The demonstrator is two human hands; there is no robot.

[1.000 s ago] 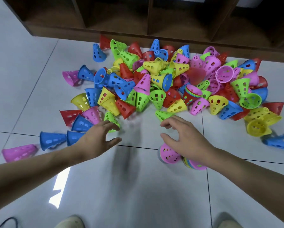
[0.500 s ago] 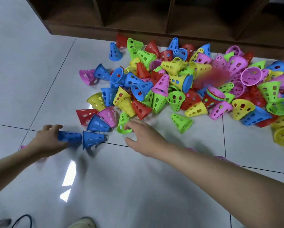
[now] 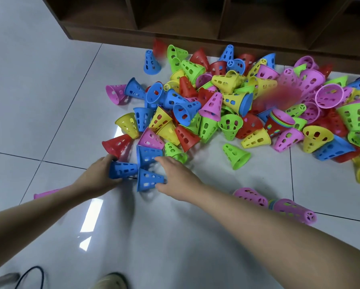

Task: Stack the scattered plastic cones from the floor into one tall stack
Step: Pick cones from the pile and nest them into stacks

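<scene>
A big heap of perforated plastic cones (image 3: pixel 233 105) in blue, red, yellow, green and pink covers the tiled floor. My left hand (image 3: pixel 95 178) grips a blue cone (image 3: pixel 123 170) lying on its side at the heap's near left edge. My right hand (image 3: pixel 175 176) holds a second blue cone (image 3: pixel 148 180) just right of it, thumb under and fingers over it. A third blue cone (image 3: pixel 149 154) lies right behind them. A stack of cones with a pink outer one (image 3: pixel 275 205) lies on its side on the floor to the right of my right forearm.
A dark wooden shelf unit (image 3: pixel 175 21) runs along the wall behind the heap. A pink cone (image 3: pixel 48 192) shows behind my left forearm. A lone green cone (image 3: pixel 236 156) sits in front of the heap. My shoes (image 3: pixel 110 280) and a black cable (image 3: pixel 35 276) are at the bottom.
My left hand has carried its blue cone rightward toward the second blue cone. My right hand has moved down from the green cone and taken hold of that second blue cone.
</scene>
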